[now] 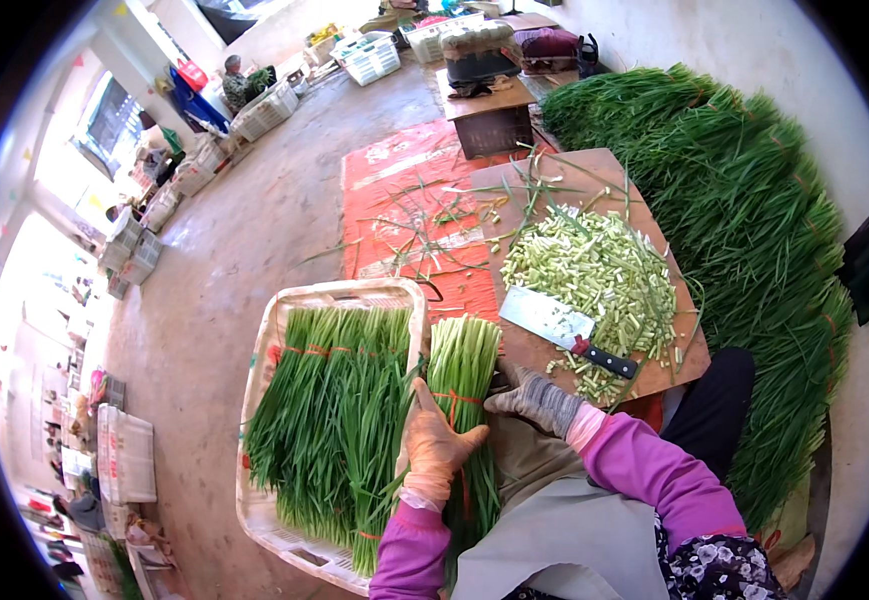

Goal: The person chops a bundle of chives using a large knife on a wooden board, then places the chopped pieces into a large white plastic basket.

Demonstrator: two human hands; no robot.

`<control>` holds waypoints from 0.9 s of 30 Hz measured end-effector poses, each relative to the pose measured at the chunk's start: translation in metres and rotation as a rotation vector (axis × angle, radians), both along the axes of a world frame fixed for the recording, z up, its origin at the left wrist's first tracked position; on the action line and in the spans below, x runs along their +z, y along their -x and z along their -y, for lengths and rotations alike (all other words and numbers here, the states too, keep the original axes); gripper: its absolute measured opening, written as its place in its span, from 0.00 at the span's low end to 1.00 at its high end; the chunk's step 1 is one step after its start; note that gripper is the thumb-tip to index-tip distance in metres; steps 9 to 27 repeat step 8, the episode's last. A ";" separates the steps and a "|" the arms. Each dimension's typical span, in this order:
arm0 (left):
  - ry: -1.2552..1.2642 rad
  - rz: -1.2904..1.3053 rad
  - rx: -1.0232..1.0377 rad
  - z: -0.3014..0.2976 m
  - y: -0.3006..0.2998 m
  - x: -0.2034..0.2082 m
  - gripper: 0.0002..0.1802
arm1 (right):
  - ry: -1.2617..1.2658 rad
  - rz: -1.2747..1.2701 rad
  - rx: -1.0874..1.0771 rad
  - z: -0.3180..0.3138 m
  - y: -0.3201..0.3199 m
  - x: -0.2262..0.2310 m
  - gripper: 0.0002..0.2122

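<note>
A tied bundle of garlic chives (462, 362), pale stem ends pointing away from me, stands between my hands, an orange band around it. My left hand (434, 445), in an orange glove, grips its left side with the thumb across the leaves. My right hand (539, 398), in a grey knit glove, closes on its right side; some fingertips are hidden. Left of the bundle, a white plastic crate (254, 400) holds several similar bundles (334, 400). On a wooden board (689, 350) to the right lie a cleaver (552, 318) with a black handle and a heap of chopped stems (604, 265).
A long pile of green chives (724, 200) lines the right wall. Leaf scraps litter a red sheet (404, 200) beyond the crate. A low wooden table (489, 115) stands past the board. White crates (366, 58) and other people (239, 85) are at the far left.
</note>
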State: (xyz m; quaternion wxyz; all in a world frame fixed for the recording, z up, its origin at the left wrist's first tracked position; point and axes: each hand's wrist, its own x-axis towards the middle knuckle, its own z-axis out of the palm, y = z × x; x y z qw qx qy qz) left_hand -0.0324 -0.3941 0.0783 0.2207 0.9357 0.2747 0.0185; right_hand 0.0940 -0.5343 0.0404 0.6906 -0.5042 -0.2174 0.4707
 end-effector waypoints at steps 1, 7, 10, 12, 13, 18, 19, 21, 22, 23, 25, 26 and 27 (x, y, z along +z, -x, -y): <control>0.125 0.066 -0.003 -0.008 0.002 -0.004 0.66 | -0.031 -0.083 0.014 0.003 -0.001 0.005 0.32; 1.492 0.255 -0.071 -0.082 0.032 0.022 0.47 | -0.016 -0.121 -0.169 0.026 -0.030 0.007 0.30; 1.748 0.303 -0.081 -0.083 0.045 0.028 0.46 | -0.027 -0.101 -0.182 0.030 -0.033 0.016 0.30; 1.748 0.303 -0.081 -0.083 0.045 0.028 0.46 | -0.027 -0.101 -0.182 0.030 -0.033 0.016 0.30; 1.748 0.303 -0.081 -0.083 0.045 0.028 0.46 | -0.027 -0.101 -0.182 0.030 -0.033 0.016 0.30; 1.748 0.303 -0.081 -0.083 0.045 0.028 0.46 | -0.027 -0.101 -0.182 0.030 -0.033 0.016 0.30; 1.748 0.303 -0.081 -0.083 0.045 0.028 0.46 | -0.027 -0.101 -0.182 0.030 -0.033 0.016 0.30; 1.748 0.303 -0.081 -0.083 0.045 0.028 0.46 | -0.027 -0.101 -0.182 0.030 -0.033 0.016 0.30; 1.748 0.303 -0.081 -0.083 0.045 0.028 0.46 | -0.027 -0.101 -0.182 0.030 -0.033 0.016 0.30; 1.748 0.303 -0.081 -0.083 0.045 0.028 0.46 | -0.027 -0.101 -0.182 0.030 -0.033 0.016 0.30; 1.748 0.303 -0.081 -0.083 0.045 0.028 0.46 | -0.027 -0.101 -0.182 0.030 -0.033 0.016 0.30; 1.748 0.303 -0.081 -0.083 0.045 0.028 0.46 | -0.027 -0.101 -0.182 0.030 -0.033 0.016 0.30; 1.748 0.303 -0.081 -0.083 0.045 0.028 0.46 | -0.027 -0.101 -0.182 0.030 -0.033 0.016 0.30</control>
